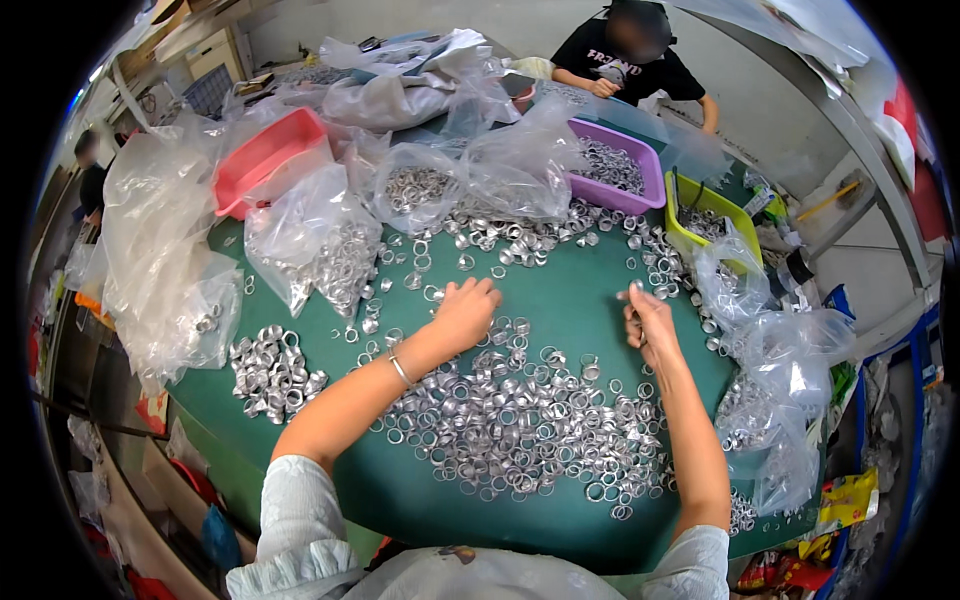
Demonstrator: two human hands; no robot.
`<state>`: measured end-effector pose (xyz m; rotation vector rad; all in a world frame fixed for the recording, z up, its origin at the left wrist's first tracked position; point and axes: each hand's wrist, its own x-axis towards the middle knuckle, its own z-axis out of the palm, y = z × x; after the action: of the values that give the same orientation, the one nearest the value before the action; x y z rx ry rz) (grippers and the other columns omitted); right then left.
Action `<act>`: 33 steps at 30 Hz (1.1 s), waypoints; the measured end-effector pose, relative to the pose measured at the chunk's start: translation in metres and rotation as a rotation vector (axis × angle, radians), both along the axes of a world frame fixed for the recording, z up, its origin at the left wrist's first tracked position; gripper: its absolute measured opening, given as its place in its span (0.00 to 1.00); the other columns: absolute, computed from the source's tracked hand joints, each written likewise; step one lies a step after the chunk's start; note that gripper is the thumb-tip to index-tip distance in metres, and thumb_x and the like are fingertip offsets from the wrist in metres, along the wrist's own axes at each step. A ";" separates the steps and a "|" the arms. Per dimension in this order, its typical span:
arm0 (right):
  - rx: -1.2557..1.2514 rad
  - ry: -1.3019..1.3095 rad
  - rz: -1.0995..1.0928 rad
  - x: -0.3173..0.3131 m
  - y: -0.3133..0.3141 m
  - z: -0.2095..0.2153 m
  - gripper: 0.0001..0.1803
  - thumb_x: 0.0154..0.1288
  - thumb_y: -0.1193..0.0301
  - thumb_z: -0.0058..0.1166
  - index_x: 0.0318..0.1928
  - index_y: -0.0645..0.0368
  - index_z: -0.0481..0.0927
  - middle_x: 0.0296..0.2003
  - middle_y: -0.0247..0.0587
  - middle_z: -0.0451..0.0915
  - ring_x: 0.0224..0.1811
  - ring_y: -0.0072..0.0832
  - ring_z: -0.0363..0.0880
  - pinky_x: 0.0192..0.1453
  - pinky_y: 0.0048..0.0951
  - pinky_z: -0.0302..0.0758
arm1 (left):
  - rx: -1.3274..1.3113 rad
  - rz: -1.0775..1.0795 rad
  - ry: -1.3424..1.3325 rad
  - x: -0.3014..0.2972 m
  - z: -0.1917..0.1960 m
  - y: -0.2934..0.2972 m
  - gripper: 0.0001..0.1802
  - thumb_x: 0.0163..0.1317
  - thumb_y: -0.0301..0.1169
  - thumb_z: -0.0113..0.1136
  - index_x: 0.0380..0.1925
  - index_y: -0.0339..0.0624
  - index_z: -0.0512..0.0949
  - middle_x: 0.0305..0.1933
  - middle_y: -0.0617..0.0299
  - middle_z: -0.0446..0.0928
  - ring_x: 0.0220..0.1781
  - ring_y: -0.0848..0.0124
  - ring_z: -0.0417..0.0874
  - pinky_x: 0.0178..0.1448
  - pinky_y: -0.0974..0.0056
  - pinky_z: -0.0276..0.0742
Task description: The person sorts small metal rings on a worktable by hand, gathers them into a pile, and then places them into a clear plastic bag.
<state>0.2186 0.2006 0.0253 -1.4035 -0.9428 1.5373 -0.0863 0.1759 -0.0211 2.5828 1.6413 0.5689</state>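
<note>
Silver metal rings (520, 430) lie in a broad loose heap on the green table, between my forearms. My left hand (466, 312) is over the table just beyond the heap, its fingers curled down and closed. Whatever they hold, if anything, is hidden beneath them. To the right, my right hand (652, 322) is raised with thumb and fingers pinched together. A small silver ring (637, 285) shows at its fingertips. A separate pile of rings (272, 375) sits left of my left forearm. More rings (510, 235) are scattered in a band beyond both hands.
Clear plastic bags (335, 235) with rings crowd the far and right sides. A red bin (265, 160), a purple bin (622, 165) and a yellow-green bin (712, 212) stand along the far side of the table (570, 290). Another person (640, 60) sits at the far end.
</note>
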 end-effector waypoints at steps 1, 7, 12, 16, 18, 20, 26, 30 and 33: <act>0.147 -0.366 -0.039 0.014 0.010 -0.005 0.17 0.61 0.58 0.56 0.36 0.60 0.75 0.20 0.33 0.70 0.12 0.20 0.62 0.12 0.21 0.58 | 0.001 -0.029 0.013 0.003 0.001 0.003 0.08 0.51 0.27 0.58 0.34 0.45 0.76 0.36 0.60 0.71 0.44 0.63 0.73 0.44 0.55 0.63; 0.602 -1.395 -0.011 0.034 0.047 -0.045 0.16 0.57 0.61 0.57 0.39 0.60 0.77 0.29 0.50 0.79 0.34 0.47 0.78 0.37 0.44 0.74 | 0.045 0.007 -0.044 0.012 0.008 -0.001 0.07 0.50 0.23 0.55 0.31 0.43 0.75 0.34 0.59 0.71 0.42 0.62 0.73 0.45 0.54 0.62; 0.234 -0.032 -0.013 0.063 0.042 -0.046 0.13 0.58 0.64 0.57 0.36 0.61 0.75 0.32 0.43 0.79 0.23 0.32 0.75 0.17 0.29 0.67 | 0.016 -0.026 -0.088 0.004 0.012 0.006 0.05 0.50 0.20 0.52 0.28 0.37 0.76 0.30 0.54 0.77 0.38 0.57 0.77 0.47 0.52 0.66; -0.039 0.762 -0.256 0.062 0.015 -0.020 0.13 0.59 0.66 0.55 0.40 0.62 0.74 0.30 0.39 0.77 0.18 0.24 0.69 0.09 0.17 0.56 | -0.381 0.139 -0.796 0.006 0.034 0.014 0.12 0.53 0.16 0.47 0.37 0.31 0.77 0.32 0.51 0.79 0.35 0.67 0.82 0.36 0.65 0.76; -0.026 0.796 -0.357 0.080 0.014 -0.022 0.15 0.59 0.68 0.55 0.45 0.61 0.74 0.31 0.40 0.76 0.19 0.24 0.70 0.09 0.17 0.56 | -0.723 0.176 -1.378 0.009 0.030 0.034 0.14 0.55 0.16 0.46 0.41 0.32 0.76 0.32 0.58 0.78 0.37 0.73 0.80 0.37 0.71 0.76; 0.100 0.592 -0.311 0.100 0.018 -0.031 0.17 0.59 0.69 0.55 0.48 0.60 0.73 0.31 0.40 0.77 0.21 0.24 0.71 0.09 0.18 0.58 | -0.847 0.258 -1.692 0.016 0.033 0.045 0.16 0.55 0.16 0.46 0.44 0.35 0.76 0.35 0.60 0.77 0.34 0.74 0.79 0.34 0.72 0.74; 0.381 -1.306 -0.315 0.087 0.039 -0.038 0.21 0.52 0.67 0.61 0.49 0.51 0.78 0.36 0.53 0.80 0.38 0.51 0.79 0.45 0.46 0.75 | -0.149 0.364 -0.647 0.028 0.008 0.071 0.19 0.50 0.27 0.63 0.44 0.35 0.75 0.44 0.51 0.72 0.42 0.57 0.74 0.46 0.59 0.72; 0.331 -1.582 -0.111 0.079 0.042 -0.019 0.18 0.54 0.65 0.59 0.46 0.56 0.76 0.34 0.52 0.80 0.38 0.48 0.80 0.41 0.44 0.77 | 0.038 0.354 -0.289 0.029 0.004 0.077 0.19 0.45 0.34 0.69 0.35 0.36 0.74 0.44 0.47 0.68 0.47 0.50 0.69 0.51 0.54 0.68; 0.410 -1.756 -0.069 0.085 0.048 -0.038 0.18 0.55 0.62 0.59 0.45 0.54 0.76 0.36 0.50 0.79 0.35 0.48 0.80 0.37 0.44 0.77 | 0.067 0.315 -0.213 0.030 0.002 0.078 0.19 0.43 0.34 0.71 0.32 0.36 0.74 0.43 0.48 0.67 0.45 0.50 0.69 0.50 0.54 0.69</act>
<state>0.3038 0.2489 -0.0130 -2.2342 -1.9102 -0.3766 -0.0559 0.2535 -0.0191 2.2208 1.9916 0.8939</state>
